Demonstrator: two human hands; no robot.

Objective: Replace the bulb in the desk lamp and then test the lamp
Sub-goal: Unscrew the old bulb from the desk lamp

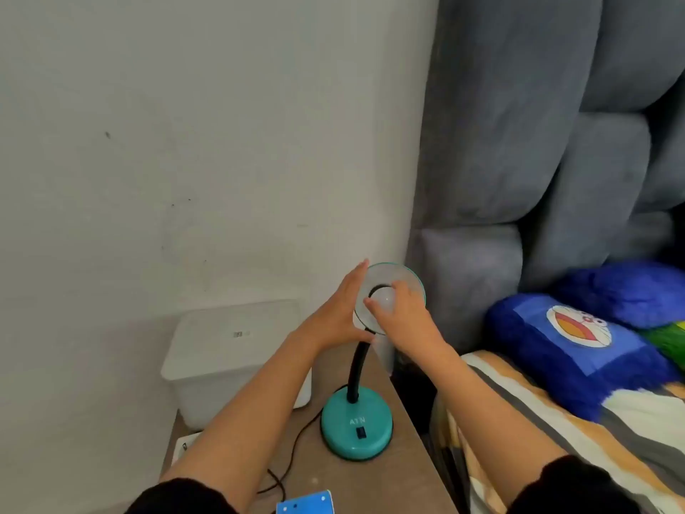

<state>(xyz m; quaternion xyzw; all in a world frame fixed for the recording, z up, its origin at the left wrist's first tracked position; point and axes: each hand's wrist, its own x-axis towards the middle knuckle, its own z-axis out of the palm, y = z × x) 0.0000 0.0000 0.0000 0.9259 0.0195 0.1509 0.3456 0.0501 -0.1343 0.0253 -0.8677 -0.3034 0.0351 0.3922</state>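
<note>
A bedside table [389, 476] with a brownish top stands in the corner between a pale wall [185, 142] and a grey padded headboard [537, 142]. Above it the left hand [335, 309] cups the left edge of the lamp shade [407, 280], fingers stretched up along the rim and thumb under the lower edge. The right hand [402, 309] closes its fingertips around the white bulb [383, 299] seated in the dark socket ring at the middle of the shade; much of the bulb is covered by those fingers, so its shape and how deep it sits cannot be made out. The shade is a translucent disc with a teal rim, tilted toward the camera. A black gooseneck [357, 369] curves down from it into a round teal base [356, 426], which carries pale letters and a dark rocker switch and stands on the table near its right edge. A black cord [293, 450] trails left from the base and passes behind the left forearm. A blue box [305, 503] is cut off by the bottom edge. A white plastic bin [230, 350] stands behind the table, and a blue cartoon pillow [571, 343] lies on the striped bed [556, 432].
</note>
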